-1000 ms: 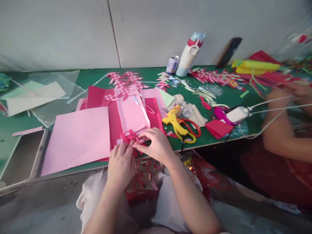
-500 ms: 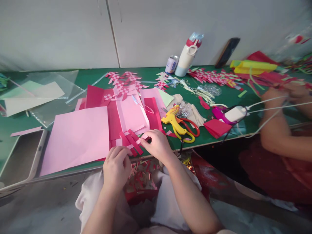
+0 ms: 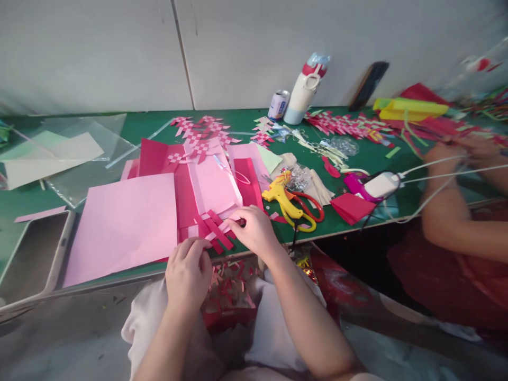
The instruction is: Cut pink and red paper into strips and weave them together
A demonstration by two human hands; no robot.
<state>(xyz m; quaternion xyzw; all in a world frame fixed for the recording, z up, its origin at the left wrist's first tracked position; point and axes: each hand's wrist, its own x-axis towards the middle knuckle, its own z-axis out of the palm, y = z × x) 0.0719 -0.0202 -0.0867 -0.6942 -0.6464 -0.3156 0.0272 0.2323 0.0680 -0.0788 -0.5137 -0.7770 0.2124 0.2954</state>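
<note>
Crossed red and pink paper strips (image 3: 217, 229) lie interlaced at the table's front edge, between my two hands. My right hand (image 3: 254, 228) pinches the right end of a pink paper strip (image 3: 224, 226) between thumb and forefinger. At the lower left of the strips is my left hand (image 3: 189, 267), its fingers curled and its fingertips against their edge; what it grips is hidden. Pink and red sheets (image 3: 214, 185) are stacked just behind the strips. Left of them lies a large pink sheet (image 3: 127, 222).
Yellow-handled scissors (image 3: 291, 203) and red-handled scissors (image 3: 317, 203) lie to the right. Behind stand a can (image 3: 279, 105) and a bottle (image 3: 304, 92), near woven paper chains (image 3: 208, 132). A grey tray (image 3: 35, 259) sits at left. Another person's arms (image 3: 448, 206) work at right.
My left hand has shifted slightly left and up at the strips' edge. My right hand keeps its pinch, raised a little. The strips look nearly the same.
</note>
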